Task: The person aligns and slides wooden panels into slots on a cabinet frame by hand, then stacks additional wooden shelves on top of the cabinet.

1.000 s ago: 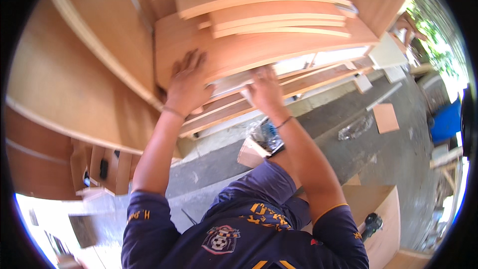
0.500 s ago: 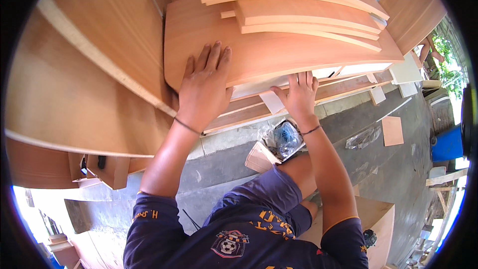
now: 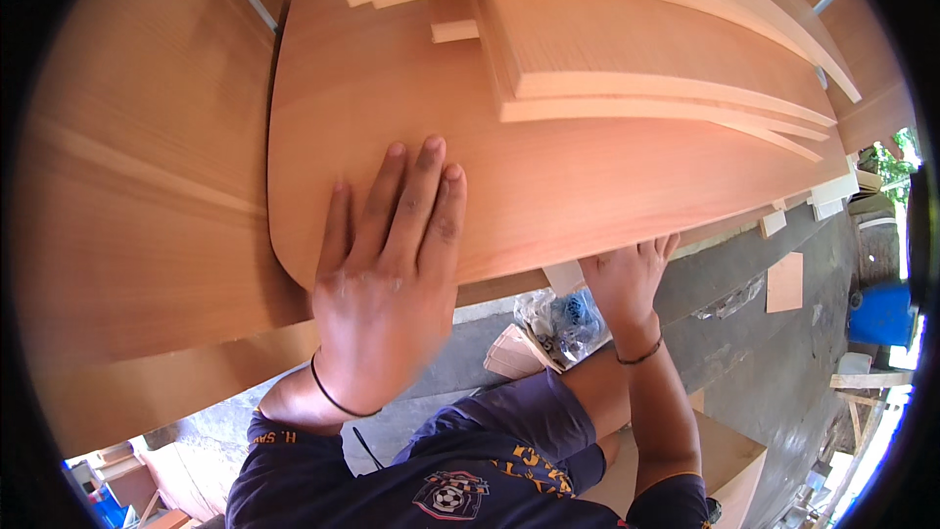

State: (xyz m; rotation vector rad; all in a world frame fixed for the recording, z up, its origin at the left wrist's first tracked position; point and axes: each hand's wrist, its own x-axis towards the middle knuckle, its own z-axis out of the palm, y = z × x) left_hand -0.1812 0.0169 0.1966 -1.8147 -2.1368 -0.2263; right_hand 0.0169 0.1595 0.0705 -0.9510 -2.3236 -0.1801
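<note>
A wide wooden panel [image 3: 392, 88] with a rounded near-left corner lies before me. My left hand [image 3: 392, 255] rests flat on its top, near that corner, fingers stretched out and holding nothing. At the panel's front edge, farther right, my right hand [image 3: 632, 279] is closed, its fingers bent against the edge and the tips partly hidden there. Curved wooden boards [image 3: 666, 44] lie stacked on the panel's far part, beyond both hands. A small wooden block [image 3: 453, 29] pokes out at the left of the stack.
A tall wooden side panel [image 3: 147, 186] stands along the left. Below the front edge, near my leg, is an open box holding clear and blue plastic [image 3: 573, 318]. On the grey floor lies a square board [image 3: 784, 282]. A blue container [image 3: 878, 309] stands far right.
My view has come closer to the panel, which now looks larger. My left hand stays flat on top; the fingers of my right hand have gone from stretched to bent at the front edge.
</note>
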